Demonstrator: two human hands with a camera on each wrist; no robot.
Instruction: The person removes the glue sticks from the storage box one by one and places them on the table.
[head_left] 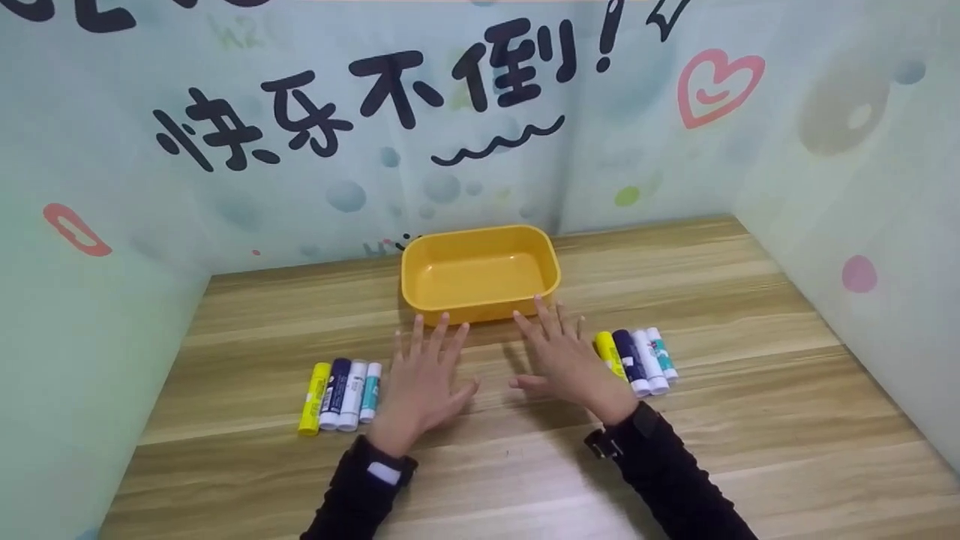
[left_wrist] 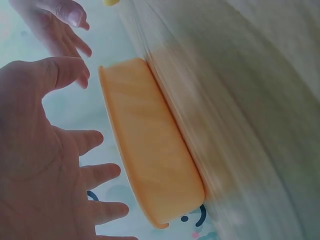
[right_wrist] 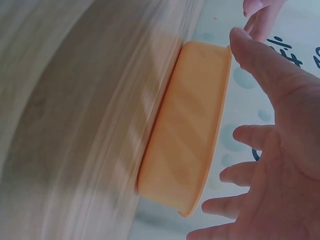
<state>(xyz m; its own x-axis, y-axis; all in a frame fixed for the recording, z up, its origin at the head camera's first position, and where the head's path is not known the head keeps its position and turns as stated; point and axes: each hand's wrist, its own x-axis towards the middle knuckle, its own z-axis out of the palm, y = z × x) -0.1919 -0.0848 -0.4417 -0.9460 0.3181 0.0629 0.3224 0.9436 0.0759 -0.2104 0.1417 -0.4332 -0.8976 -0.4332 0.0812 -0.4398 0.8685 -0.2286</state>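
Note:
Both hands are held out, palms down with fingers spread, in front of a yellow rectangular basin (head_left: pixel 480 309). The left hand (head_left: pixel 424 382) has straight fingers that point at the basin's front wall and holds nothing. To its left lies a row of glue sticks (head_left: pixel 341 395) in yellow, dark blue, white and teal. The right hand (head_left: pixel 566 367) is likewise spread and holds nothing, its fingertips near the basin's front right corner. Beside it lies a matching row of glue sticks (head_left: pixel 637 361), partly hidden by the hand. In both wrist views a gap shows between the fingers and the basin (left_wrist: pixel 150 145).
A wood-grain tabletop (head_left: pixel 495 480) carries everything. Behind the basin stands a printed backdrop (head_left: pixel 300 202) with dark lettering, and pale panels (head_left: pixel 862 202) rise at both sides.

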